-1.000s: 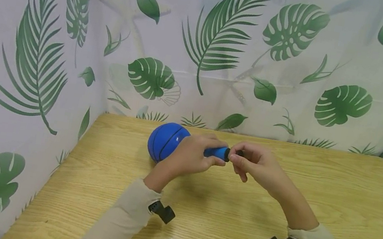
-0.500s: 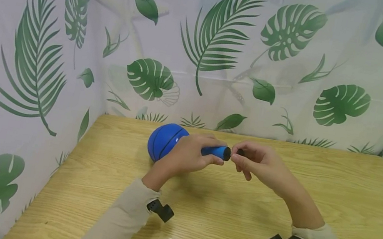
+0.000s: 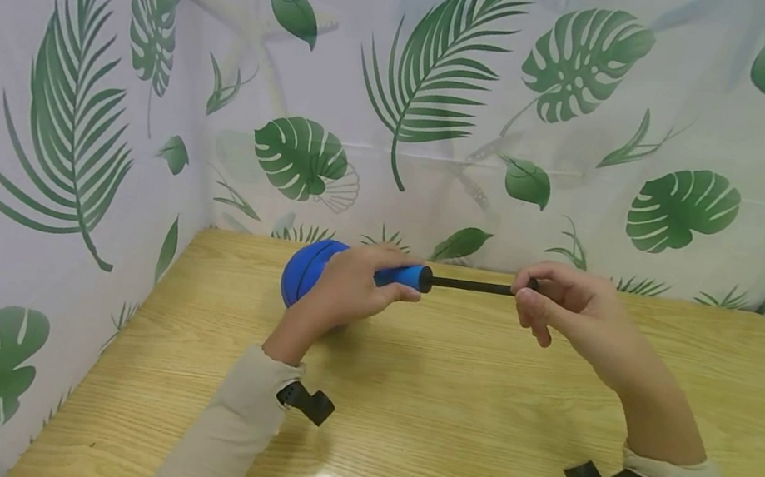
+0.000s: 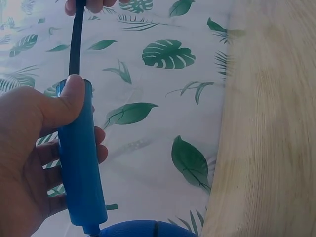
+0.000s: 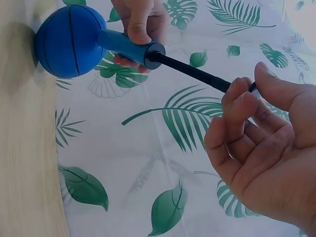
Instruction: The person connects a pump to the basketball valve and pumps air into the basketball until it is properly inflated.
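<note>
A blue hand pump (image 4: 81,163) lies between my hands, its nozzle end against a blue ball with black lines (image 5: 71,42). My left hand (image 3: 353,280) grips the pump's barrel, thumb along one side and fingers round the other. Out of the barrel's black end cap (image 3: 425,279) runs a long stretch of black rod (image 3: 472,285). At the rod's far end my right hand (image 3: 571,312) pinches the black handle between thumb and fingers; the fingers cover most of it. The ball sits on the table, partly hidden by the left hand in the head view.
The wood-grain table (image 3: 431,449) spreads under both arms. A white leaf-printed sheet (image 3: 451,98) stands along its back edge and left side. Each wrist carries a black strap-on camera (image 3: 305,401).
My right hand has moved right, drawing the pump's rod well out of the barrel. My left hand and the pump have shifted slightly left and up, and the ball slightly left.
</note>
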`<state>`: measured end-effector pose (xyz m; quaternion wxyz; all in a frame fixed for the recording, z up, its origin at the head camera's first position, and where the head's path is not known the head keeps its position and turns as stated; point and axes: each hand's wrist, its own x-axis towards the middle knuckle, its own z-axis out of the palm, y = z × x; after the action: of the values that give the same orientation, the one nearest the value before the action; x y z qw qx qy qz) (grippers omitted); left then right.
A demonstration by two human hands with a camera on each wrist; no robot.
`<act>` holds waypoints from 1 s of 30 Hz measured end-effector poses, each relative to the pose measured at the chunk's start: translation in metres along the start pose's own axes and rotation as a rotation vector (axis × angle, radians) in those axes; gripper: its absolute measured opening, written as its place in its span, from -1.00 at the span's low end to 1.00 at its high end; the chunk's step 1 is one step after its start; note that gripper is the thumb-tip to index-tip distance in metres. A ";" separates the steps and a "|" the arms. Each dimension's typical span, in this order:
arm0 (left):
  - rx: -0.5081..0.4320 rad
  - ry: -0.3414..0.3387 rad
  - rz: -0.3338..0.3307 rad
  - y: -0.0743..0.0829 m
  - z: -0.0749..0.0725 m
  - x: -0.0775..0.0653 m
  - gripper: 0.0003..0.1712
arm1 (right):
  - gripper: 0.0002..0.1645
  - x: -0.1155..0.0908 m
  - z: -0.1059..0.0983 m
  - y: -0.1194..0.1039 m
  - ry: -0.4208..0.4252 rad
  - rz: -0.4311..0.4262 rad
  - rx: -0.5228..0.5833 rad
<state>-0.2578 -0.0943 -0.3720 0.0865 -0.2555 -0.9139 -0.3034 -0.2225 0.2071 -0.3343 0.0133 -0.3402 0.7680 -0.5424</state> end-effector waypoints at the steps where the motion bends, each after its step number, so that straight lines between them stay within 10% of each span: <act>1: 0.001 0.002 0.003 0.000 0.000 0.000 -0.45 | -0.91 -0.001 0.000 -0.001 0.005 0.004 -0.002; 11: -0.020 -0.019 0.027 0.008 0.008 -0.001 -0.48 | -0.92 0.007 0.016 0.014 -0.040 -0.032 0.047; 30: 0.046 -0.044 0.113 0.016 0.026 0.000 -0.56 | -0.80 0.020 0.050 0.036 -0.073 0.188 0.046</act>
<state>-0.2490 -0.0676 -0.3848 0.0892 -0.3112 -0.9064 -0.2713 -0.2362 0.1615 -0.3781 0.0999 -0.2861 0.7829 -0.5434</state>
